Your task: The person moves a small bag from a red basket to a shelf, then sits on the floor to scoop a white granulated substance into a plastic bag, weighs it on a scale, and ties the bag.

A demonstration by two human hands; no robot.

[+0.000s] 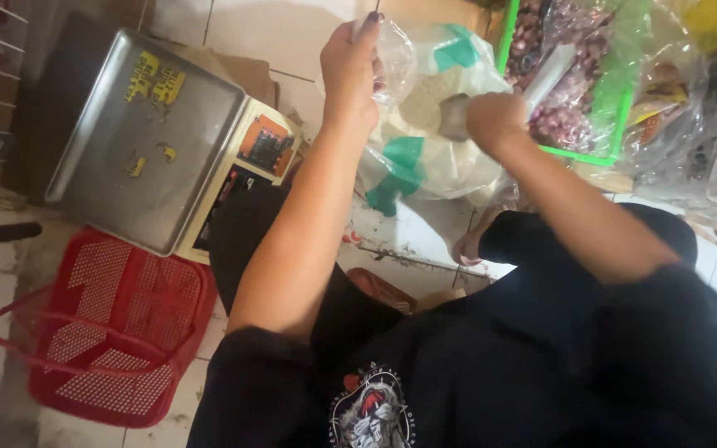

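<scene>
From where I watch, the left hand (348, 62) is raised at about twelve o'clock in the view, its fingers pinched shut on the rim of a small clear plastic bag (393, 60), which hangs open just to the three o'clock side of that hand. The right hand (495, 123) sits at roughly one o'clock, fist closed around the handle of a metal scoop (456, 116), whose bowl points toward nine o'clock, over the mouth of a large white sack with green markings (412, 158). Pale grain (425, 98) shows inside the sack, directly below the small bag. The sack rests on the tiled floor (408, 228), between the two forearms. At two o'clock from the right hand I see a green crate (616, 124) holding reddish shallots under clear plastic, with a metal scoop handle lying across them. At nine o'clock from the left hand stands a weighing scale with a bare steel tray (147, 137), well apart from the sack, and a red plastic basket (105, 332) lies at seven o'clock, just beside the scale. I cannot tell whether the scoop holds any grain.
</scene>
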